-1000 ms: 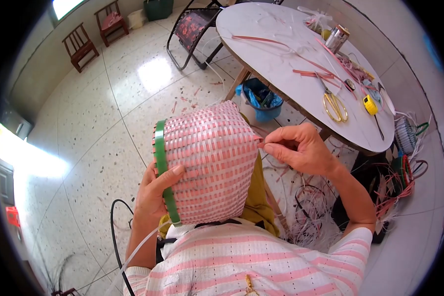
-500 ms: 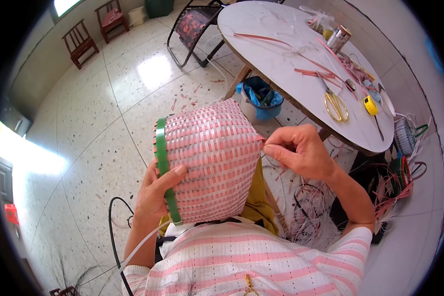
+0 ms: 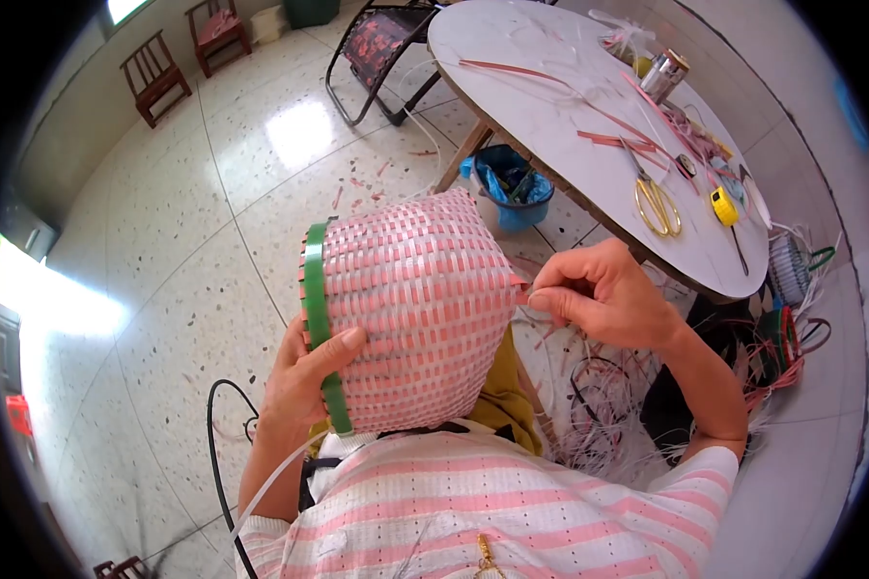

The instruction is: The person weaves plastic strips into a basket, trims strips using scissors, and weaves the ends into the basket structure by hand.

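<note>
A pink and white woven basket [image 3: 420, 318] lies on its side in my lap, its green rim band [image 3: 315, 280] facing left. My left hand [image 3: 304, 372] grips that rim, thumb on the outer weave and fingers out of sight inside. At the basket's right corner, my right hand [image 3: 603, 294] is closed in a pinch at the end of a short pink strip [image 3: 522, 291] that sticks out of the weave. The fingertips stand slightly off the corner.
On the marble-topped table [image 3: 521, 39] are gold-handled scissors [image 3: 658, 205], a yellow tape measure [image 3: 723, 206], a metal can [image 3: 664, 75] and loose strips. Below it stands a blue-lined bin [image 3: 514, 188]. Tangled white strands [image 3: 608, 425] cover the floor at right. A folding chair [image 3: 381, 58] stands behind.
My right hand has moved a little to the right, away from the basket's corner. My left hand keeps its hold on the rim, and the basket has barely shifted.
</note>
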`<state>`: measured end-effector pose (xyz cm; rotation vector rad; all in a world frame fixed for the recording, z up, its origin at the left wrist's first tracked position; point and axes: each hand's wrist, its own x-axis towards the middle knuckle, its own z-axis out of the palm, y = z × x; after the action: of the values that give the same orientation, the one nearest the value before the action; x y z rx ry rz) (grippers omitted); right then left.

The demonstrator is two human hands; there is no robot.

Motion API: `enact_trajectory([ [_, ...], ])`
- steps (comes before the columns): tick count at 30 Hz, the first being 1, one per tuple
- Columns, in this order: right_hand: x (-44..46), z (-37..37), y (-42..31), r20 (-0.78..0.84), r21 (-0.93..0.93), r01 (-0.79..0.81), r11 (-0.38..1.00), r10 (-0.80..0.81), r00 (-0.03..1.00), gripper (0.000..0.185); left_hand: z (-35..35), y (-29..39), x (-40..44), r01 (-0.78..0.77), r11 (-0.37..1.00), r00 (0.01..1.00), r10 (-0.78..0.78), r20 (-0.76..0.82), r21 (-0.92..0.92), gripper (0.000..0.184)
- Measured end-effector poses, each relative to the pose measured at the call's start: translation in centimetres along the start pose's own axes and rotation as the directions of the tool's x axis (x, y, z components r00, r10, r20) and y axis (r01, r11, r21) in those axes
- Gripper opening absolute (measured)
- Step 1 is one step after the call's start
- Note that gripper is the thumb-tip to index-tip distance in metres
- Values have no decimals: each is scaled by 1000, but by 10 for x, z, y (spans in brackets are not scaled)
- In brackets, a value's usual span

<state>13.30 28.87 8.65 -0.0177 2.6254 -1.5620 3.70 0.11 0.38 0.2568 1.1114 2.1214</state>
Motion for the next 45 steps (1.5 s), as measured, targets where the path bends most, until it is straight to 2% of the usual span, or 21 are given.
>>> enact_trajectory([
  [2,1,1,-1,3,16,12,1000,-12,1000,13,0,-3,0,-18,1000,1000,18,-12,9,43],
  [7,4,5,-11,19,82,-111,990,110,994,12,4,-5,-2,-35,999,999,36,-24,21,47],
  [10,5,5,-8,23,32,-140,990,139,990,11,6,-3,-2,-35,999,996,36,-76,14,48],
  [12,3,-2,-11,51,48,-145,988,142,988,10,5,1,-4,4,1000,1000,-4,1,8,47],
  [14,0,-8,-10,81,58,-151,987,146,986,10,-3,0,-5,18,1000,1000,-18,-11,10,47],
  [16,-3,-9,-4,69,30,-74,997,72,995,9,-6,-2,-5,33,999,999,-33,-22,11,48],
  [20,-2,-5,-7,91,70,-71,995,65,994,8,1,-1,-7,14,1000,1000,-14,-15,18,48],
  [23,1,-1,-11,137,88,-120,989,107,985,8,-2,-1,-8,6,1000,1000,-6,2,23,49],
  [25,2,2,-10,142,185,-159,970,133,981,8,-3,0,-8,14,1000,1000,-14,20,18,49],
  [28,1,1,-16,147,107,-180,978,163,976,9,-4,0,-10,10,1000,1000,-11,12,20,50],
  [40,2,-4,-6,171,91,-59,994,43,984,7,-7,0,-13,2,999,1000,-2,11,43,50],
  [42,-2,-5,-8,154,108,-60,992,43,987,7,-10,1,-11,8,1000,999,-8,54,12,49],
  [45,-5,0,-8,115,158,-61,985,43,992,6,-10,-1,-13,23,999,1000,-22,-22,47,50],
])
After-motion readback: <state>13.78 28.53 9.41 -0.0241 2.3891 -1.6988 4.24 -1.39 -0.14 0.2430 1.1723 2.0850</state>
